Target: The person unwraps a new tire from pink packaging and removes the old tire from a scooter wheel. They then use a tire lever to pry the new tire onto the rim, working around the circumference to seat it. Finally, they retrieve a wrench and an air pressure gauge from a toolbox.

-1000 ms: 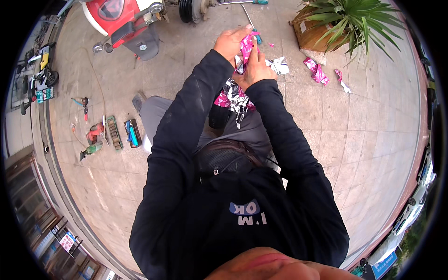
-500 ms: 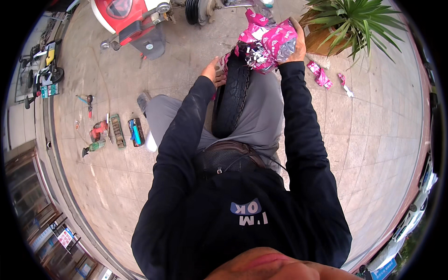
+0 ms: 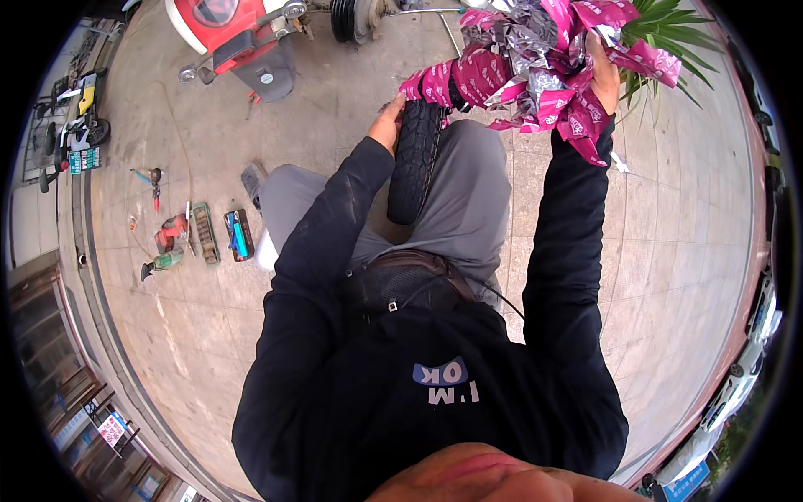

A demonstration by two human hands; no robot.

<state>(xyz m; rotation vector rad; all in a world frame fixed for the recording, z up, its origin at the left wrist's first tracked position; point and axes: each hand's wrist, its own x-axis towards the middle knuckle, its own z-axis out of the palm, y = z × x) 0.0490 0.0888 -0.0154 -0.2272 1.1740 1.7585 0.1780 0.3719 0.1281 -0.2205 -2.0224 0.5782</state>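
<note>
A black tyre (image 3: 416,167) with deep tread stands upright between my knees. Its far part is still wound in pink wrapping film (image 3: 481,77) with a silvery inner side. At the tyre's left edge, my left hand (image 3: 386,125) grips it where the bare rubber meets the film; some of its fingers are hidden behind the tyre. My right hand (image 3: 604,77) is out to the far right, closed on a large crumpled bunch of the film that stays joined to the wrapped part. The bunch covers part of its fingers.
A red and white scooter (image 3: 224,32) stands at the far left, with a small wheel (image 3: 344,20) near it. Tools lie on the left paving: a tool case (image 3: 239,235), a green socket tray (image 3: 205,234), a red power tool (image 3: 172,232). A spiky plant (image 3: 669,43) is far right.
My right hand has moved right and slightly away from me with the film, drawing it out from the tyre into a larger bunch. My left hand has shifted slightly farther up the tyre.
</note>
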